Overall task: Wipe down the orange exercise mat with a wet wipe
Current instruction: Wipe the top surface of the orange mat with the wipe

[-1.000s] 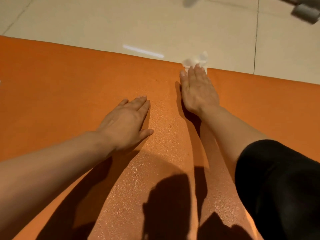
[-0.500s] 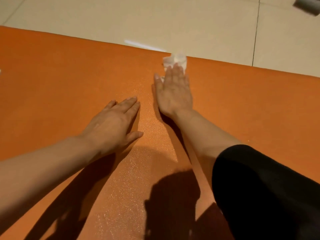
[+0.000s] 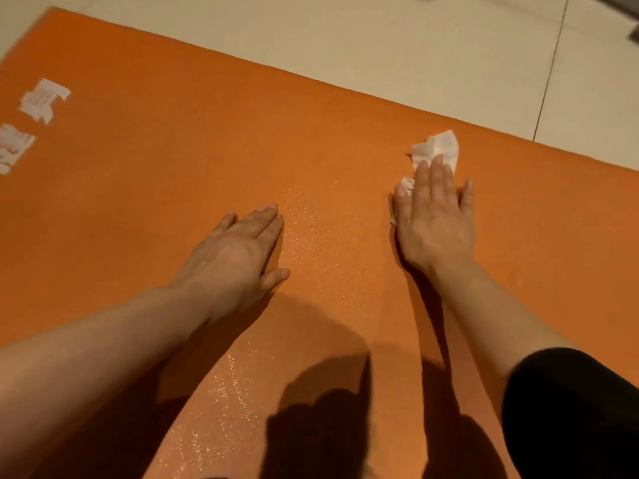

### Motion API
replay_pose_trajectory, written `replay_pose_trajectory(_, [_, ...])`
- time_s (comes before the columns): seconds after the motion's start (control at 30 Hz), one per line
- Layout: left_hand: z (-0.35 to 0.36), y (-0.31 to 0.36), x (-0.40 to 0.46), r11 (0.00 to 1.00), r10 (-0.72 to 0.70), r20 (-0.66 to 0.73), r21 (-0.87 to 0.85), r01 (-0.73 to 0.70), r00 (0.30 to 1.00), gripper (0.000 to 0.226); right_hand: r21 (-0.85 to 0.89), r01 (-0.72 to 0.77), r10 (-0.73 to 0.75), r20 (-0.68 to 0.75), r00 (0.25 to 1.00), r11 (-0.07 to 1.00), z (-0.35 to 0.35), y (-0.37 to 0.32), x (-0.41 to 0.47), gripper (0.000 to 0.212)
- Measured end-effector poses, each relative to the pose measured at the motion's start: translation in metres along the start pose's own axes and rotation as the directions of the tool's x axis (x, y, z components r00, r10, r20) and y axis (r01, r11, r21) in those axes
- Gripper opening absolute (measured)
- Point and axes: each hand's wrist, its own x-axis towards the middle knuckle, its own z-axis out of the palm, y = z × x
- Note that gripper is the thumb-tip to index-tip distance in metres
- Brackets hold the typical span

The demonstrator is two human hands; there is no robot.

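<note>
The orange exercise mat (image 3: 173,160) fills most of the view, with a damp, glistening streak down its middle. My right hand (image 3: 434,223) lies flat with straight fingers on a crumpled white wet wipe (image 3: 437,150), pressing it onto the mat a little short of the far edge. The wipe sticks out beyond my fingertips and beside my thumb. To the left, my left hand (image 3: 238,257) rests flat on the mat, palm down, holding nothing.
Two torn white wrapper pieces, one (image 3: 43,100) above the other (image 3: 12,148), lie on the mat at the far left. Beige floor tiles (image 3: 380,46) border the mat's far edge. My black sleeve (image 3: 570,409) is at the bottom right.
My right hand slid the wipe along the mat from the far edge toward the left, then back toward me and right. The view shifted, bringing the wrapper pieces in. My left hand stayed planted.
</note>
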Motion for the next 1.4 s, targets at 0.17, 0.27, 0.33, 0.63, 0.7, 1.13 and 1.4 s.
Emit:
replay_pose_trajectory(0.17, [0.002,-0.001,-0.025,0.999,-0.021,0.038,0.025,0.02,0.999,0.08,0.106,0.012,-0.017,0.043,0.999,0.994,0.002,-0.053,0.001,0.067])
replay_pose_trajectory(0.27, [0.003,-0.004,-0.034,0.999,-0.034,0.042,0.028,0.033,0.999,0.081,0.127,0.262,-0.274,0.092,0.957,0.957,0.004,-0.101,-0.008,0.066])
replay_pose_trajectory(0.33, [0.004,-0.004,-0.04,0.999,-0.039,0.04,0.03,0.038,0.998,0.08,0.154,0.39,-0.409,0.12,0.905,0.908,0.007,-0.123,-0.024,0.064])
replay_pose_trajectory(0.63, [0.013,-0.002,-0.076,0.998,-0.066,0.088,-0.012,0.068,0.994,0.076,0.033,0.13,-0.133,0.089,0.987,0.991,0.009,-0.031,-0.062,0.064])
replay_pose_trajectory(0.7, [0.015,-0.004,-0.084,0.997,-0.071,0.086,-0.022,0.073,0.994,0.076,0.013,0.01,-0.011,0.08,0.997,1.0,0.007,-0.018,-0.069,0.066])
replay_pose_trajectory(1.13, [0.022,-0.006,-0.12,0.991,-0.119,0.053,-0.058,0.122,0.991,0.077,0.228,0.459,-0.506,0.241,0.828,0.859,0.013,-0.15,-0.118,0.061])
replay_pose_trajectory(1.4, [0.023,-0.001,-0.141,0.99,-0.134,0.08,-0.041,0.137,0.988,0.072,0.037,0.122,-0.127,0.23,0.965,0.992,0.006,-0.037,-0.125,0.06])
